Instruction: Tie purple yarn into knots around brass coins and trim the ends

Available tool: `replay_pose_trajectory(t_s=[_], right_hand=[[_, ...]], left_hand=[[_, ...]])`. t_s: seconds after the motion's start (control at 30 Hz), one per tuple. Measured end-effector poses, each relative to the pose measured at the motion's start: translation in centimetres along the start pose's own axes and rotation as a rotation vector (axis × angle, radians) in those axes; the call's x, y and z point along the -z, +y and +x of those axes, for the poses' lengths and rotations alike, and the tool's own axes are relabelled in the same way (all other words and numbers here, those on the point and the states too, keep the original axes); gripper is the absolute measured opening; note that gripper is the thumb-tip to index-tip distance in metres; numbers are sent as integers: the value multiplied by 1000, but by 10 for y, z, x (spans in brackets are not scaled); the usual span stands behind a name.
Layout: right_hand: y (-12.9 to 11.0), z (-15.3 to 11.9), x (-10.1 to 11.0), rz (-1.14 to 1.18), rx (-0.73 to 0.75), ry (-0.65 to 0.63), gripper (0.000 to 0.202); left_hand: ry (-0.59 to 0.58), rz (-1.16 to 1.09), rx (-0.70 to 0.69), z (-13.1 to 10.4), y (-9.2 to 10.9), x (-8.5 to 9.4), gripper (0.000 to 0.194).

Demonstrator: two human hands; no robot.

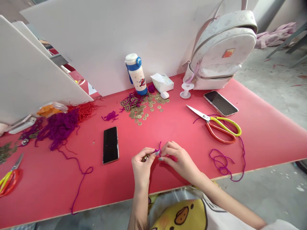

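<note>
Left hand: here it is at the near middle of the tabletop (134, 137), left hand (142, 164) with thumb and forefinger pinched tight, purple thread (157, 150) caught at the tips, a brassy piece (145, 157) peeking out under the curled fingers.
Right hand: right up against it, right hand (178, 158) comes in from the right, fingers bent, thumb tip slightly apart from the forefinger; contact with the thread looks close, but whether they grip it I cannot tell.
Thread: between the two hands, its small bunched part runs left to right, and one short end sticks up toward the far side!
Loose cord: over on the right, purple cord (224, 166) loops near the edge and trails up to the big scissors (219, 126), blades pointing far left.
Bottle: upright at the far middle, bottle (137, 75) capped, contents hidden, coins (137, 115) scattered at its foot.
Tissue pack: just right of the bottle, tissue pack (164, 84) with a white sheet poking out on top.
Backpack: far right, backpack (222, 57) standing upright, inside not visible.
Plastic bag: far left, clear plastic bag (59, 106) around something orange, beside the purple yarn heap (59, 126).
</note>
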State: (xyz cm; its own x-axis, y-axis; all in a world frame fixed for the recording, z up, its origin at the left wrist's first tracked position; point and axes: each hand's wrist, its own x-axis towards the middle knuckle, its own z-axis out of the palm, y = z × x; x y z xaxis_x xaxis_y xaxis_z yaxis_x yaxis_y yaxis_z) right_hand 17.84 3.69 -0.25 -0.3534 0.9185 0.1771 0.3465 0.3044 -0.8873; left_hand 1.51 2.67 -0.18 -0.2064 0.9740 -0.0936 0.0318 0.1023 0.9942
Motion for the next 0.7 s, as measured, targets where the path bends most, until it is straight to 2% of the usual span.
replay_pose_trajectory(t_s=[0.2,0.3,0.4,0.57,0.7], right_hand=[[3,2,0,-188,36,-86,12],[4,3,6,-196,34,-106,15],[1,4,12,-12,42,-153,23],[-3,6,19,508,-28,-205,31],[-2,9,23,610,-65,-188,48]], left_hand=[[17,-45,26,-7,4,2,14],[12,-12,21,-10,4,3,14],[7,47,28,-11,4,2,11],[-37,145,57,-13,7,-1,8],[-34,172,42,-14,10,-4,4]])
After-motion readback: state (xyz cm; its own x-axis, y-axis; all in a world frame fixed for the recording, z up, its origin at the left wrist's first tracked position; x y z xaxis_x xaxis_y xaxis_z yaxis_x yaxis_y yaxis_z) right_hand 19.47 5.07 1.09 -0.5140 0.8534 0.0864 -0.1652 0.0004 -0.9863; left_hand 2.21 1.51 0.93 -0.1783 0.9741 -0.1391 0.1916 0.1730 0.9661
